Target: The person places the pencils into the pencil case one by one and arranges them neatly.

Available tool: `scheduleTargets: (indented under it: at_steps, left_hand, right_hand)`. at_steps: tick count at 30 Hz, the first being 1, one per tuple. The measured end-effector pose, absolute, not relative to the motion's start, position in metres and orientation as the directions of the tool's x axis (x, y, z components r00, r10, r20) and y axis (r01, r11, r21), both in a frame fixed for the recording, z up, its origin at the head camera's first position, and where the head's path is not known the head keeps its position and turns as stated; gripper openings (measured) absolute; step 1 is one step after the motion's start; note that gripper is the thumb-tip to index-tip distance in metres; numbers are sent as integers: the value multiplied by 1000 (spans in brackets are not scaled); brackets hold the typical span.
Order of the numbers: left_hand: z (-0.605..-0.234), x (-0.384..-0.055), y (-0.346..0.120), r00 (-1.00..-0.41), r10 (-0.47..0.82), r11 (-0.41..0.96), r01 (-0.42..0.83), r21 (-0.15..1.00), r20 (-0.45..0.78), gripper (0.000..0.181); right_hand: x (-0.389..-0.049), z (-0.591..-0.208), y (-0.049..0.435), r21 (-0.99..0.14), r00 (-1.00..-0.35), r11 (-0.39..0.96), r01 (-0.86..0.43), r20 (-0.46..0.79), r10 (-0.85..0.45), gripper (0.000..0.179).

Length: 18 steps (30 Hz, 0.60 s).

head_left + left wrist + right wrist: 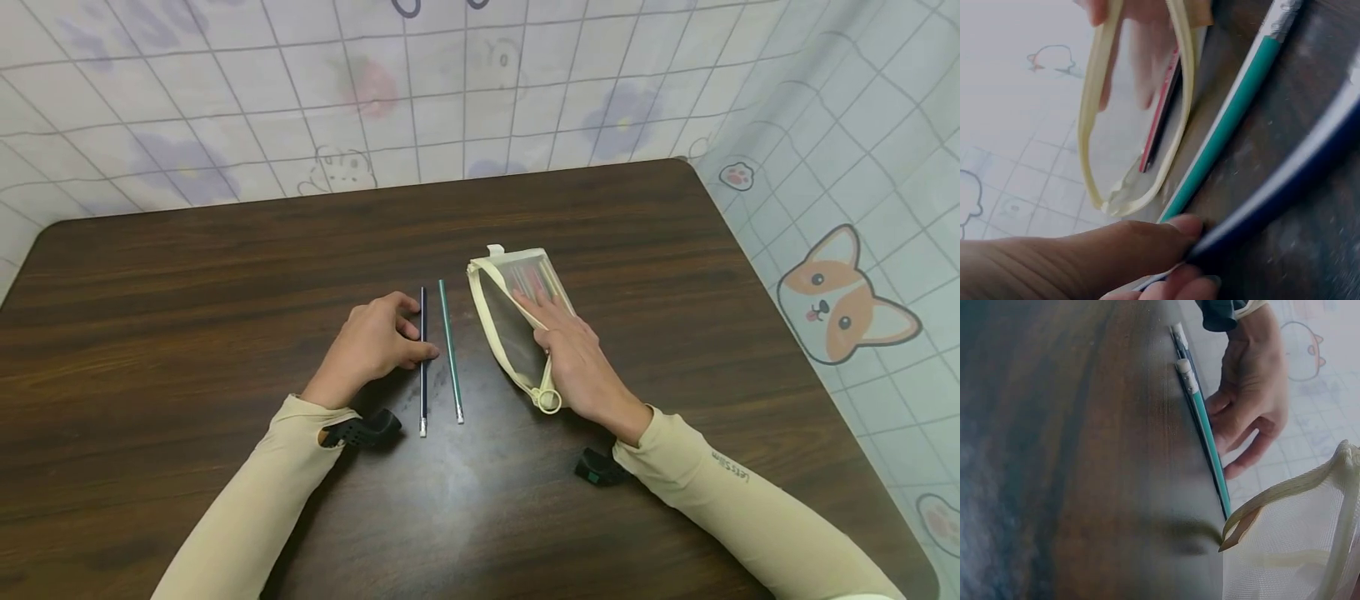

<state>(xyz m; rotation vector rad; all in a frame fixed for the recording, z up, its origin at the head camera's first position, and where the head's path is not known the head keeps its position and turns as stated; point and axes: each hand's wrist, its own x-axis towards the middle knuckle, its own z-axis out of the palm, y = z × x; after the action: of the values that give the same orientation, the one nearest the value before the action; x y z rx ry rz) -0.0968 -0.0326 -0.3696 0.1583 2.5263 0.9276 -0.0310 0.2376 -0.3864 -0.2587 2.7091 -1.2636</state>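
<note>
My left hand pinches a dark blue pencil between thumb and fingers, as its wrist view also shows. Just right of it lies a green pencil with a white eraser end toward me. My right hand rests on a cream-edged mesh pencil pouch, its fingers extended over the mesh side and the thumb by the zipper edge. The pouch mouth gapes toward the pencils. Inside, a red-and-dark pencil shows in the left wrist view.
All of this lies on a dark brown wooden table. A ring-shaped zipper pull hangs at the pouch's near end. Behind and to the right stands a white grid-patterned curtain with cartoon prints.
</note>
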Motion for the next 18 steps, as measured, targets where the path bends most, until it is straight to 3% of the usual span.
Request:
scheduleTargets:
  at_steps: [7, 18]
  left_hand:
    - [-365, -99, -36, -859, 288, 745, -76, 662, -423, 61]
    - [-371, -107, -50, -801, 355, 463, -297, 835, -482, 61]
  right_hand:
    - [-31, -386, 238, -766, -975, 637, -91, -61, -213, 57]
    - [-30, -381, 237, -752, -975, 654, -82, -76, -210, 57]
